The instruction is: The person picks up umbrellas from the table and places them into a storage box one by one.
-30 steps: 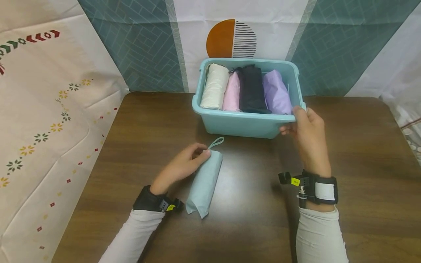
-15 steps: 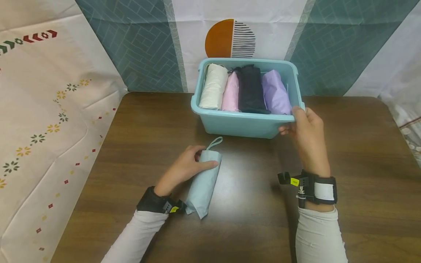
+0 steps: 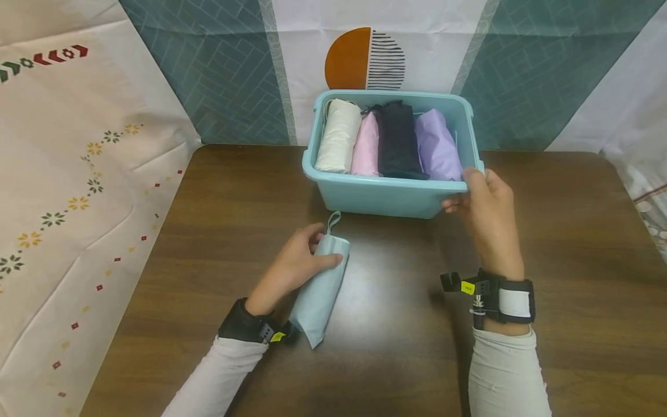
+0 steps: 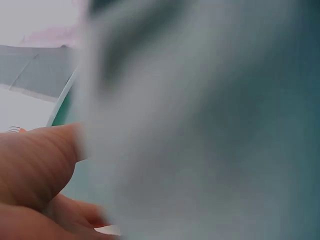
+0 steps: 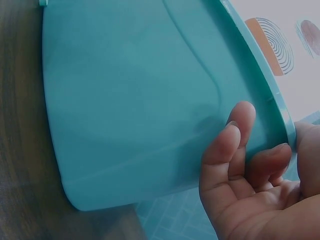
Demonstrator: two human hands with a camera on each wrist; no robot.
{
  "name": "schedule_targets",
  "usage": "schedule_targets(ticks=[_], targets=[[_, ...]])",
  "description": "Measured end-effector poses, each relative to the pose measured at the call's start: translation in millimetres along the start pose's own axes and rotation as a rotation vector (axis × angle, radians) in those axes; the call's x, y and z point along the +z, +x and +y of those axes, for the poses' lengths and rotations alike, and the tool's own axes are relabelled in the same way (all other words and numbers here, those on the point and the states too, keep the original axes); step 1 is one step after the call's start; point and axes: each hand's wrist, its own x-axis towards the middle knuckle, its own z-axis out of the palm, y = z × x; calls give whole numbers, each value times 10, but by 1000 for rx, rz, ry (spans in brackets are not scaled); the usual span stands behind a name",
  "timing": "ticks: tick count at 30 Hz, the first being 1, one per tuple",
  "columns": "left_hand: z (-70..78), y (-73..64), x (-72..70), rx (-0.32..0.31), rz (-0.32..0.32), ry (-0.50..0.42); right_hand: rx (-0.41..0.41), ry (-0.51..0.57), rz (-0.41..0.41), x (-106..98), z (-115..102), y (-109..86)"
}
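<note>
A light blue folding umbrella (image 3: 319,292) in its sleeve lies slantwise at the middle of the table, a thin wrist loop (image 3: 334,219) at its far end. My left hand (image 3: 294,263) grips it near that end, thumb across the top, other fingers partly hidden at its left side. Blurred, the umbrella (image 4: 200,125) fills most of the left wrist view. At the front right corner of a light blue plastic bin (image 3: 380,198), my right hand (image 3: 488,214) pinches the rim. Seen by the right wrist camera, the fingers (image 5: 220,150) curl beneath the rim, beside the bin wall (image 5: 125,100).
Inside the bin, side by side, lie a white roll (image 3: 340,136), a pink one (image 3: 367,146), a black one (image 3: 398,140) and a purple one (image 3: 438,146). Patterned cloth (image 3: 229,69) hangs behind the brown wooden table (image 3: 396,359); more cloth (image 3: 78,202) covers the left side.
My left thumb has slid from the umbrella's upper left edge across its top. The umbrella has turned slightly and its loop has swung left. My right hand keeps its place on the bin.
</note>
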Motion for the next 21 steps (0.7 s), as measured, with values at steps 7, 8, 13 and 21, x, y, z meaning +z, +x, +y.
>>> schedule_targets(ticks=[7, 8, 13, 21], targets=[[2, 9, 2, 64, 79, -39, 3, -2, 2, -1, -6, 5], [-2, 11, 2, 81, 94, -49, 3, -6, 3, -3, -6, 6], [-16, 10, -10, 128, 140, -108, 4, -11, 4, -9, -7, 9], [-27, -12, -58, 55, 133, -78, -5, 23, 1, -2, 5, 8]])
